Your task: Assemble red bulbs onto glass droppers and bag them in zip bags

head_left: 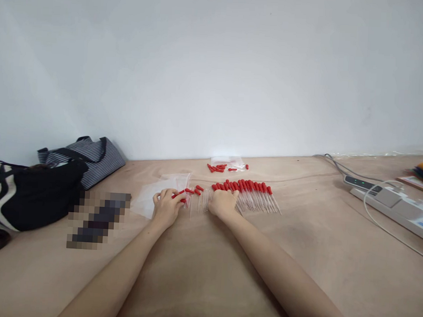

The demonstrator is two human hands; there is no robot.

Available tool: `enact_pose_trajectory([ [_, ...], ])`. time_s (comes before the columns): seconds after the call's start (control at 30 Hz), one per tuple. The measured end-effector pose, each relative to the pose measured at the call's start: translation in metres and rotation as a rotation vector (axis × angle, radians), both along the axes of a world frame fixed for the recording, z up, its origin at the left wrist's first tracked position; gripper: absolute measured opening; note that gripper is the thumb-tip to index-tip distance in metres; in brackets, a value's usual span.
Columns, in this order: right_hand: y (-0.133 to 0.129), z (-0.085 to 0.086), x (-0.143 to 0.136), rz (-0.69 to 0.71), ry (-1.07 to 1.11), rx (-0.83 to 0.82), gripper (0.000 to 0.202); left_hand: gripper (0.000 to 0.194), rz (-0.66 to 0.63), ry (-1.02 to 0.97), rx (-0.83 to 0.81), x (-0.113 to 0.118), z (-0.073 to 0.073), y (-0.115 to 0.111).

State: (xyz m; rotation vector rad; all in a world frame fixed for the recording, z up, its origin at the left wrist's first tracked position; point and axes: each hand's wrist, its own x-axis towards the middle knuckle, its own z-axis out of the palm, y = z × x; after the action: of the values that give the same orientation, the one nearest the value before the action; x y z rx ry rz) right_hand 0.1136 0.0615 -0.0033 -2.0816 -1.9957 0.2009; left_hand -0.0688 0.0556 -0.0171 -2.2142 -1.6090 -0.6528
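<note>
My left hand (166, 206) rests at the edge of thin clear plastic bags (142, 197), its fingers bent and closed round a red rubber bulb (183, 201). Several loose red bulbs (198, 189) lie just to its right. Thin clear dropper tubes without bulbs (200, 202) lie side by side between my hands. Curled fingers form my right hand (223, 201), at the left end of a dense row of red-bulbed droppers (256, 190); whatever it grips is hidden under the hand. The droppers lie with bulbs toward the wall and tips toward me.
Behind the row, more red bulbs (216, 168) lie by a clear bag (229, 162). To the left are a striped bag (90, 151), a black cloth item (48, 191) and a blurred-out dark object (100, 221). A white power strip (394, 210) with cables lies right.
</note>
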Motion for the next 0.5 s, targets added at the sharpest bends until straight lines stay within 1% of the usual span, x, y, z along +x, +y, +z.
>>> enact_pose_trajectory([
  [0.1,-0.002,0.002,-0.003,0.019,-0.019,-0.013,0.024,0.014,-0.038,-0.020,0.019,0.006,0.006,-0.007],
  [0.17,-0.008,0.005,-0.001,0.046,-0.036,-0.016,0.025,0.012,-0.115,-0.071,0.035,0.014,0.009,-0.016],
  [0.27,-0.027,0.011,0.008,0.128,-0.067,-0.011,0.024,0.013,-0.332,-0.138,0.001,0.030,0.012,-0.033],
  [0.33,-0.044,0.012,0.021,0.189,-0.089,-0.009,0.021,0.013,-0.516,-0.126,-0.082,0.041,0.011,-0.044],
  [0.4,-0.062,0.011,0.037,0.240,-0.107,-0.009,0.020,0.014,-0.668,-0.106,-0.164,0.051,0.009,-0.053],
  [0.43,-0.070,0.009,0.046,0.283,-0.123,-0.001,0.020,0.014,-0.727,-0.095,-0.197,0.055,0.008,-0.056],
  [0.5,-0.083,0.004,0.066,0.322,-0.100,0.028,0.019,0.018,-0.813,-0.073,-0.247,0.060,0.005,-0.060],
])
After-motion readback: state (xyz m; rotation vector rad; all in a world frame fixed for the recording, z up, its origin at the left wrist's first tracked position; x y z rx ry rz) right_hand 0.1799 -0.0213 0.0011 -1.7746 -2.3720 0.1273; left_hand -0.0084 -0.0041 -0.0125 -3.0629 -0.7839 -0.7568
